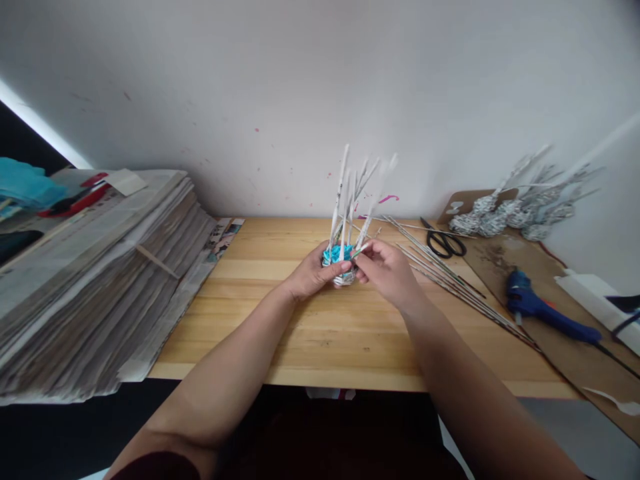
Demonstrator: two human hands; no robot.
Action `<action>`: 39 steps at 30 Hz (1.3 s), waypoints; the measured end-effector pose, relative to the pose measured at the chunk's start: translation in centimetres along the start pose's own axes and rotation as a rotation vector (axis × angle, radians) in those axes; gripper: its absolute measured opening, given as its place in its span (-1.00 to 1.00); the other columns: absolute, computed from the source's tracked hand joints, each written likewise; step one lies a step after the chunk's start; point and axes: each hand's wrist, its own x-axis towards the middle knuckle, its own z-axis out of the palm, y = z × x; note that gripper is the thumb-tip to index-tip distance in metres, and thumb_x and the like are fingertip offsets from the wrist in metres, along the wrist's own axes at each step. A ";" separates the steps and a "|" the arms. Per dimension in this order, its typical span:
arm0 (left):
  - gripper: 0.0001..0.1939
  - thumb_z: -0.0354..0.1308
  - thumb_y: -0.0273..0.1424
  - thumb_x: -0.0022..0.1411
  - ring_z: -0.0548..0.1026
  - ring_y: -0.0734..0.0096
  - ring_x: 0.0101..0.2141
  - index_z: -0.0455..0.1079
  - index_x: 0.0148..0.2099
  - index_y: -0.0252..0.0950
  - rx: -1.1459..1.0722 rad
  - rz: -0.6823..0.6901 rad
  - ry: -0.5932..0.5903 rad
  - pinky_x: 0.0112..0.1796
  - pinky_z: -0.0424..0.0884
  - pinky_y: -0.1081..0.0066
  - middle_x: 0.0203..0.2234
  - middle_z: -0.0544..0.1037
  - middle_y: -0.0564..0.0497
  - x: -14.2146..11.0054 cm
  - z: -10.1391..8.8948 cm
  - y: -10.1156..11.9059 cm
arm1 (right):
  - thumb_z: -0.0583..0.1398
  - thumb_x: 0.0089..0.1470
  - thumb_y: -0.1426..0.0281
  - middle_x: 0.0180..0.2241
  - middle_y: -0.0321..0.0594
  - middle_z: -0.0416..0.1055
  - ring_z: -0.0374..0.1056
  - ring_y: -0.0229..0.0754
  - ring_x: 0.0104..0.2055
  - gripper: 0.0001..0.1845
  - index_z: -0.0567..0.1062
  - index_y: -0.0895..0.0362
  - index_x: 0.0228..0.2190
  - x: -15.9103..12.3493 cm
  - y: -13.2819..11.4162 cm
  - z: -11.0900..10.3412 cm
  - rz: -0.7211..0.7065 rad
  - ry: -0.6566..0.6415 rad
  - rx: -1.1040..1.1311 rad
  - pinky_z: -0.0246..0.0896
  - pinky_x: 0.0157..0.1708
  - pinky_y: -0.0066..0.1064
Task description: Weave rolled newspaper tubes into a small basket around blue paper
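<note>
Head view: the fingers of the right hand point(383, 268) pinch a thin green-and-white paper strip point(359, 251) at the right edge of a small woven cup point(345, 281). The left hand point(314, 273) grips the cup from its left side, thumb laid across the front. The cup, held just above or on the table point(225, 333) — I cannot tell which — has turquoise at its top, and white paper rods point(339, 193) stand up from it, some leaning right. Just right of the cup, loose thin sticks point(467, 300) lie fanned out, with black-handled scissors point(443, 243) beyond them. Farther right of it are silvery woven pieces point(495, 217) near the wall and, nearer the viewer, a blue glue gun point(550, 315) on a brown sheet point(560, 363). Well left of the cup rises a tall stack of newspapers point(135, 287) — a red-and-black tool point(83, 198) on top.
</note>
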 end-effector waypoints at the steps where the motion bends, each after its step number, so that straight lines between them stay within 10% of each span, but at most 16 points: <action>1: -0.42 0.46 -0.09 0.04 0.50 0.40 -0.39 0.39 -0.02 -0.31 -0.012 -0.014 0.015 -0.46 0.41 0.48 -0.35 0.54 -0.01 0.0 0.0 -0.1 | 0.36 -0.05 0.18 -0.56 -0.37 0.42 0.36 -0.32 -0.56 -0.69 0.41 0.11 -0.43 0.0 0.1 0.1 -0.006 0.009 0.010 0.34 -0.55 -0.47; 13: -0.36 0.53 -0.24 -0.06 0.52 0.46 -0.44 0.41 0.04 -0.31 -0.226 -0.136 0.094 -0.54 0.37 0.54 -0.30 0.59 -0.02 0.4 -0.5 0.3 | 0.27 0.10 0.23 -0.28 -0.20 0.56 0.48 -0.25 -0.38 -0.72 0.58 0.12 -0.18 0.1 1.0 -0.1 -0.185 -0.018 -0.037 0.48 -0.31 -0.35; 23: -0.33 0.57 -0.36 -0.11 0.57 0.35 -0.26 0.42 0.06 -0.31 -0.186 -0.057 -0.033 -0.19 0.46 0.36 -0.24 0.61 -0.06 0.0 -0.3 -0.2 | 0.30 0.06 0.18 -0.53 -0.33 0.51 0.40 -0.30 -0.57 -0.40 0.52 0.14 0.12 -0.1 0.2 -0.1 -0.018 0.042 -0.045 0.34 -0.57 -0.47; 39: -0.32 0.55 -0.11 -0.10 0.51 0.44 -0.44 0.41 -0.01 -0.30 -0.224 -0.108 0.050 -0.53 0.36 0.52 -0.36 0.55 0.01 0.0 0.1 0.6 | 0.30 0.06 0.30 -0.46 -0.27 0.53 0.40 -0.22 -0.45 -0.88 0.53 0.09 -0.40 -0.2 0.6 -0.1 -0.259 0.143 -0.275 0.29 -0.40 -0.38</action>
